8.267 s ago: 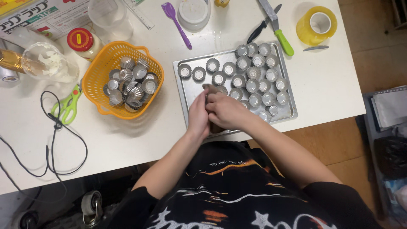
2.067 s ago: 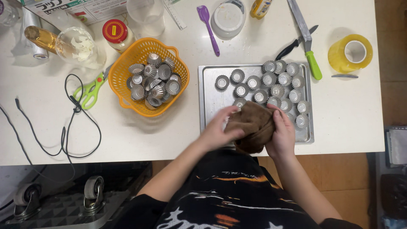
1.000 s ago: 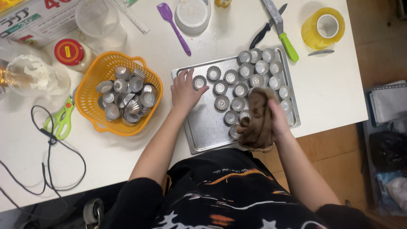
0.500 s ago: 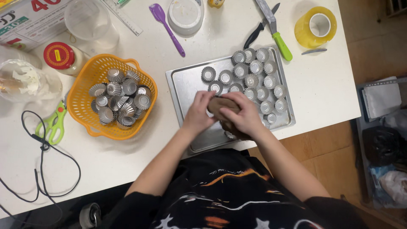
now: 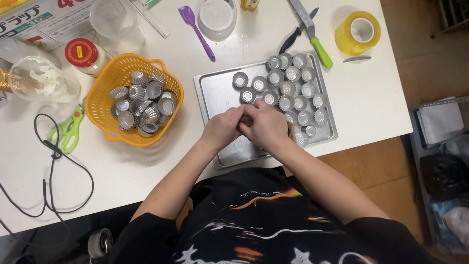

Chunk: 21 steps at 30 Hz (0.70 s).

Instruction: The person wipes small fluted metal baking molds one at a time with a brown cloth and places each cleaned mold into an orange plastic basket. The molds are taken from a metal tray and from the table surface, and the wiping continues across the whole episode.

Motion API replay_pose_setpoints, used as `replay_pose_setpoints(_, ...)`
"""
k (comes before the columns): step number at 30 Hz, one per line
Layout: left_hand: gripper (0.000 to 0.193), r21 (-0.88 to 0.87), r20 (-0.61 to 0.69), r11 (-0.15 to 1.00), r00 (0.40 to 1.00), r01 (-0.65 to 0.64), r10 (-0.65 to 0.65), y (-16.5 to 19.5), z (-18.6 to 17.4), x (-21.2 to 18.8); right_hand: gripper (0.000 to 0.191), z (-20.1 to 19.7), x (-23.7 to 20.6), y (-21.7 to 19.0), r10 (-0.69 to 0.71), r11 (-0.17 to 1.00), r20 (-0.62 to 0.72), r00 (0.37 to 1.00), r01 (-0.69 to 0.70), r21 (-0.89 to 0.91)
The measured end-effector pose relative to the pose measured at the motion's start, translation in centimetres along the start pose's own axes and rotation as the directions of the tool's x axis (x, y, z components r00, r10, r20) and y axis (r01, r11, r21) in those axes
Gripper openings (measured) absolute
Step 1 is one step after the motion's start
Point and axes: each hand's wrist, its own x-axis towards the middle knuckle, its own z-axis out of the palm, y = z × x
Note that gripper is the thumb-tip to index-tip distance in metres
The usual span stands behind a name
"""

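Observation:
My left hand (image 5: 222, 128) and my right hand (image 5: 266, 126) meet fingertip to fingertip over the near part of a metal baking tray (image 5: 215, 93). Between the fingers sits a small thing, mostly hidden, which looks like one of the fluted metal tart moulds. Only a sliver of brown cloth (image 5: 292, 132) shows under my right hand. Several more moulds (image 5: 293, 88) stand in rows on the tray's right half. To the left, an orange plastic basket (image 5: 97, 105) holds a heap of the same moulds (image 5: 141, 105).
Behind the tray lie a green-handled knife (image 5: 317, 46), a purple spatula (image 5: 195, 29), a white bowl (image 5: 216, 17) and a yellow tape roll (image 5: 358, 30). At the left are green scissors (image 5: 68, 129), a black cable (image 5: 53, 171), a red-lidded jar (image 5: 83, 54) and a glass bowl (image 5: 41, 80).
A second ago my left hand reached among the moulds on the tray while my right held the cloth apart; both hands have since come together and now cover the cloth almost fully.

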Motion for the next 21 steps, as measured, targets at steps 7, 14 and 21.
replay_pose_setpoints(7,0.062,0.081,0.094,0.992,0.991,0.092,-0.100,1.1,-0.7,0.6,0.033,-0.3,-0.4,1.4,0.053,0.992,0.096,0.994,-0.042,-0.120)
replay_pose_setpoints(14,0.064,-0.190,-0.028,0.973,0.990,0.129,-0.137,3.5,-3.7,-0.6,0.029,-0.5,-2.4,8.3,0.283,0.708,0.078,0.956,-0.263,0.655)
replay_pose_setpoints(21,0.068,-0.434,-0.158,0.901,0.986,-0.014,-0.061,9.0,-1.7,0.6,0.035,2.0,-7.1,2.5,0.441,0.117,0.107,0.891,-0.175,0.978)
